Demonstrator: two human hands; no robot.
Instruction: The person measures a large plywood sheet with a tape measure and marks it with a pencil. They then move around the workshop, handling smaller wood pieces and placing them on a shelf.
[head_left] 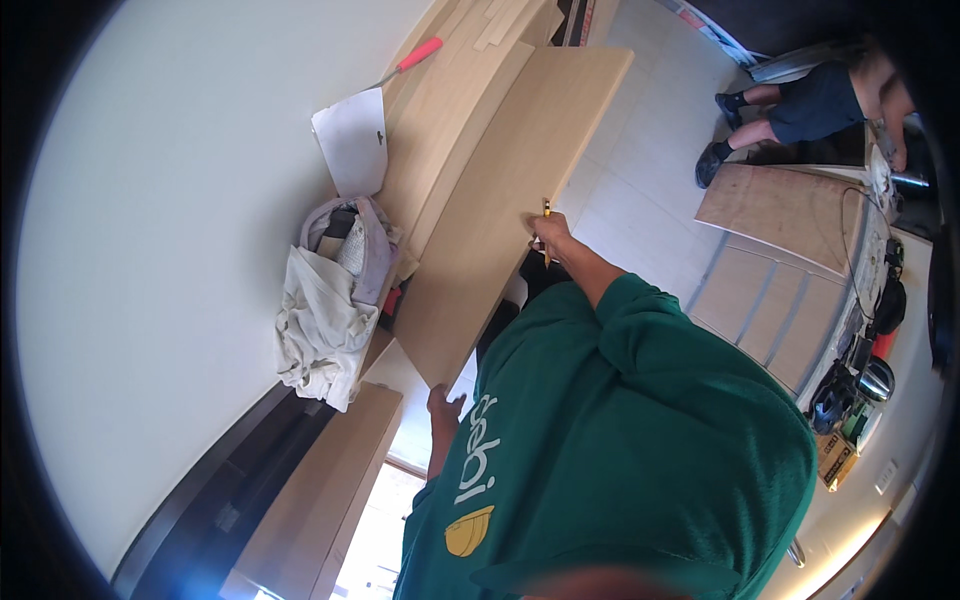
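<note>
Head camera looks steeply down (perhaps tilted) over a green-shirted shoulder (640,420).

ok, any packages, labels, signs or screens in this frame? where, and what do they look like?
Cardboard box: far right edge by the tools, small, tan with a dark printed patch.
Sheet of paper: upper left, leaning on the stacked wooden boards, white with one small dark mark.
No screens or signs visible.

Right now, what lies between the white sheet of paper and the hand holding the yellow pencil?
In the head view, only the long pale wooden board lies between the white paper sheet and the right hand gripping the yellow pencil.
</note>
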